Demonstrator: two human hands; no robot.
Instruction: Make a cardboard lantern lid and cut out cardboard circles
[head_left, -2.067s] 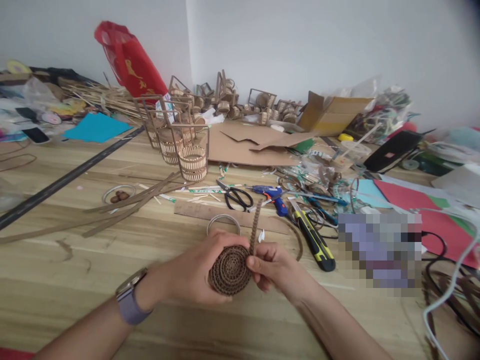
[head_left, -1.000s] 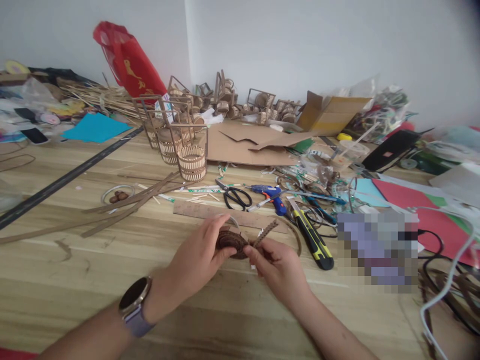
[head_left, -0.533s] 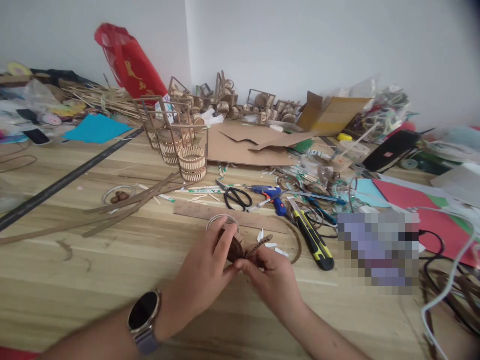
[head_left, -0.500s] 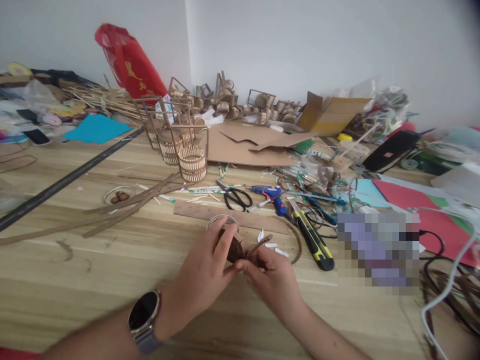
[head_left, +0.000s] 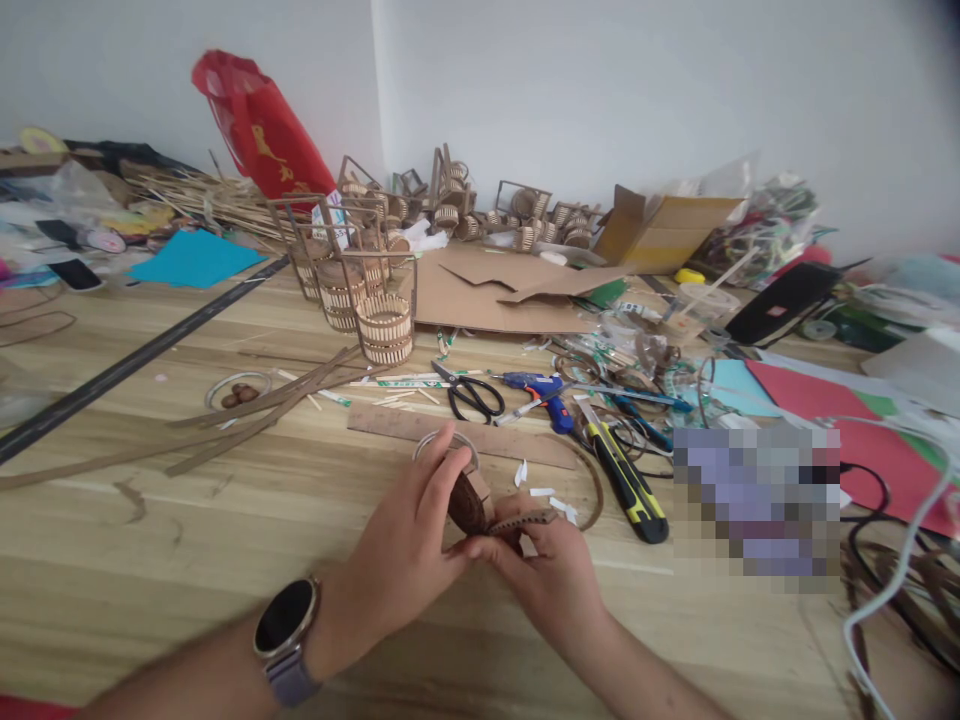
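Observation:
My left hand (head_left: 401, 535), with a watch (head_left: 287, 618) on its wrist, is closed around a dark brown coil of cardboard strip (head_left: 469, 503), partly hidden by the fingers. From the coil's near side a corrugated strip end (head_left: 529, 519) sticks out to the right. My right hand (head_left: 551, 565) pinches this strip close to the coil, thumb against the left thumb. Just behind my left fingers shows a clear ring (head_left: 459, 437), part of it covered. A flat brown strip (head_left: 405, 424) lies beyond my hands, and white scraps (head_left: 521, 472) lie near the right one.
A yellow-black utility knife (head_left: 624, 480), a blue glue gun (head_left: 541, 390) and black scissors (head_left: 472, 395) lie beyond my hands. Small slatted buckets (head_left: 385, 330) with tall handles stand behind. Brown strips (head_left: 277, 410) spread leftward. A cardboard sheet (head_left: 487, 300) lies at the back.
The coil has turned slightly between my hands and shows more of its flat edge. The strip end has swung lower and to the right, over my right fingers.

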